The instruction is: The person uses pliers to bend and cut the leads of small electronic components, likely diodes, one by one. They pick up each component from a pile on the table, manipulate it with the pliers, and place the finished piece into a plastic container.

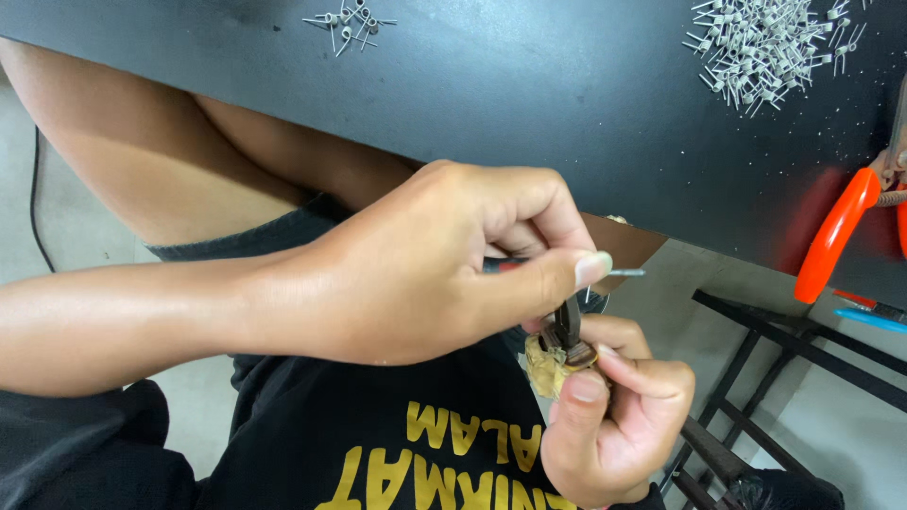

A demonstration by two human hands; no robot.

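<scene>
- Left hand pinches a thin metal rod between thumb and fingers, tip poking out toward 3 o'clock.
- Right hand, at 5 o'clock, is closed around a small tool wrapped in yellowish tape.
- Progress-wise, looks like mid-batch: big pile of finished wire coils at 1 o'clock, way too many to count.
- Small bunch at 11 o'clock, maybe six.
- One pair of orange pliers lies at 3 o'clock on the dark table.
</scene>
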